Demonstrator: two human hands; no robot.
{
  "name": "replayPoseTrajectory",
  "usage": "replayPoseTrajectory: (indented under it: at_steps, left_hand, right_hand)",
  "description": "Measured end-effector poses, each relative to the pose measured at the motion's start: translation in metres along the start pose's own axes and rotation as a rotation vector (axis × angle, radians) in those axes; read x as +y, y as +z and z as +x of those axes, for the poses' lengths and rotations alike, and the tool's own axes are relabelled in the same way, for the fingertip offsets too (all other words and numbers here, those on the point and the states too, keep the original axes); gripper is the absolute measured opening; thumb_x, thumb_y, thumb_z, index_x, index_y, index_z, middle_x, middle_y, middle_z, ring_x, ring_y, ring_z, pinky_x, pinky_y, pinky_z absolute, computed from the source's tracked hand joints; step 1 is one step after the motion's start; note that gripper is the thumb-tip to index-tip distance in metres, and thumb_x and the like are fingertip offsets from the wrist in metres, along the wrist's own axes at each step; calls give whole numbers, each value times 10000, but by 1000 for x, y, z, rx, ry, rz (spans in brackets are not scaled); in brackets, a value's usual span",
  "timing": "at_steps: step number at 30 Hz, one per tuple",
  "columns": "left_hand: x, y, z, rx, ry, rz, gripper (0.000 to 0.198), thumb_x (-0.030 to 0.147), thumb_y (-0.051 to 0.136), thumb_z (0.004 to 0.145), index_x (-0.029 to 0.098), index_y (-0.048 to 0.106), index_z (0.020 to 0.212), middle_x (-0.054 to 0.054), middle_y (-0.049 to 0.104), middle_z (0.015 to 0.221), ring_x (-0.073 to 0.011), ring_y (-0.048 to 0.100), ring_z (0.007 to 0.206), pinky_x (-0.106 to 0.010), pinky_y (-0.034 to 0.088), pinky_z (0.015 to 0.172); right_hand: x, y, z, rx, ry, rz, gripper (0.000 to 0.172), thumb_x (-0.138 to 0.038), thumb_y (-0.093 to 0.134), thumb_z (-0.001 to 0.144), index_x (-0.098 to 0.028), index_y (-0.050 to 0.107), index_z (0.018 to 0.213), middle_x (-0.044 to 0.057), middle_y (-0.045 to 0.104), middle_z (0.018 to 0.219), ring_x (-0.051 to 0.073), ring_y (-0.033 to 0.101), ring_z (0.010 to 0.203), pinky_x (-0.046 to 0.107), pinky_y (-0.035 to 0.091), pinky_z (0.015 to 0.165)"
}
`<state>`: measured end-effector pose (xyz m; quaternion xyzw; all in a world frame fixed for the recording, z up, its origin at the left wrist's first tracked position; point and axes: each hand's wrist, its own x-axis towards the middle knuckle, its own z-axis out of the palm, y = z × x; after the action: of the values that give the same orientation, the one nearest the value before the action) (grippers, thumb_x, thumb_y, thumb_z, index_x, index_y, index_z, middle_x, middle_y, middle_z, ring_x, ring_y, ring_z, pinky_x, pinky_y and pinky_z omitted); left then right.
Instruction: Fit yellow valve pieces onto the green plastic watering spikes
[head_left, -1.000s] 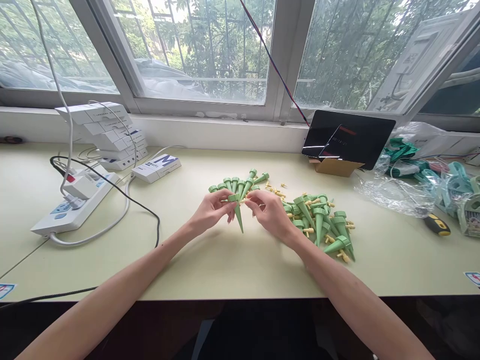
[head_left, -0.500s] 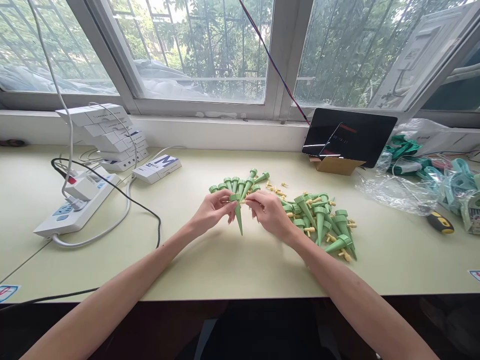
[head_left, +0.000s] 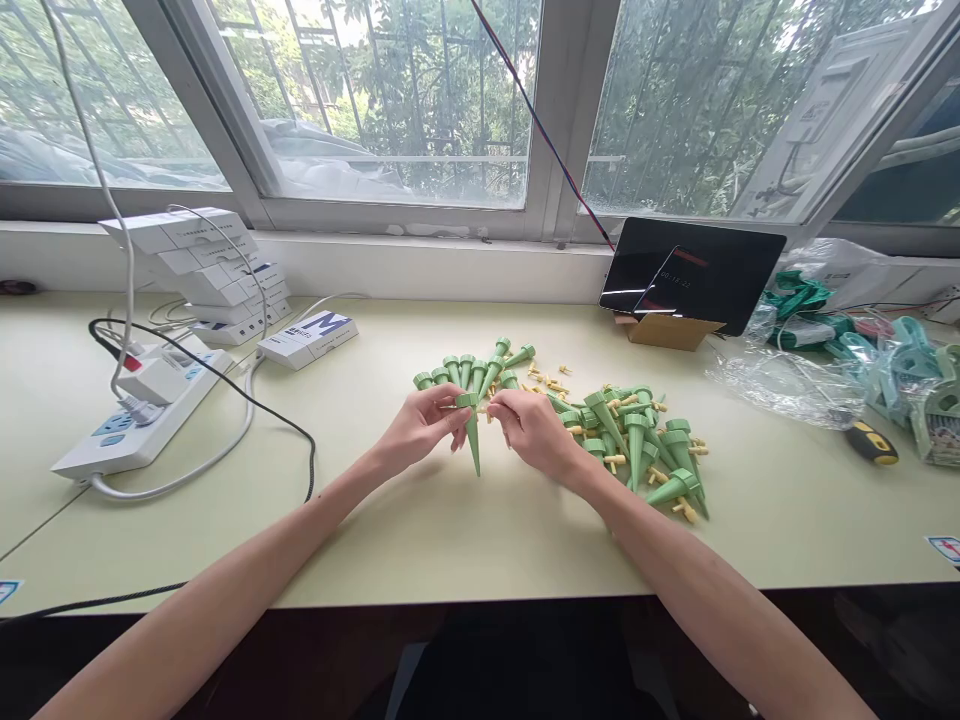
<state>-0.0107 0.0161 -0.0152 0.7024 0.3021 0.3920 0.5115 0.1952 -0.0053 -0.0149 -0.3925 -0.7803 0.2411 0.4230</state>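
My left hand [head_left: 422,430] is closed on a green plant watering spike [head_left: 472,445], gripping it near the ribbed cap with the point hanging down. Close beside it, my right hand [head_left: 534,430] pinches a small yellow valve [head_left: 484,410] against the spike's side; the fingers hide most of it. Just behind the hands lies a group of green spikes [head_left: 478,373], caps away from me. To the right of my right hand is a pile of green spikes [head_left: 636,440], many with yellow valves fitted. Loose yellow valves [head_left: 553,384] are scattered between the two groups.
A power strip [head_left: 142,420] with cables and stacked white boxes [head_left: 217,270] stand at left, a single box [head_left: 309,340] beside them. At the back right, a tablet [head_left: 690,275] leans on a cardboard stand. Plastic bags [head_left: 787,385] and a yellow-black tool handle [head_left: 871,443] lie further right.
The view has shifted slightly. Both hands keep their hold on the spike and valve, with the right fingers turned a little at the spike's side.
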Motion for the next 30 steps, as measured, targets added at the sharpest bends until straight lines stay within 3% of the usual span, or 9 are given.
replayPoseTrajectory:
  at_steps: [8,19,30]
  left_hand:
    - [2,1,0,7,5,-13,216,363,691,882,154,654,917,-11,618,707,-120,592,542,-286,514,536]
    - [1,0,-1,-9,-10,28,209,363,658,910,164,624,965,20,584,573,-124,545,493,-301,471,551]
    - [2,1,0,-19,0,42,213,360,675,893,158,659,959,-23,668,701,-107,557,491,-281,479,531]
  right_hand:
    - [5,2,0,-10,-14,-27,317,-285,409,1007,-198,532,729,-2,555,637,136,490,601,267,392,621]
    - [0,1,-1,-26,3,16,220,-243,481,977,-199,558,776,-17,523,585,147,492,587,272,406,616]
    - [5,1,-1,-78,-23,-120,306,-243,428,1003,-190,521,716,4,569,653,126,478,593,252,355,605]
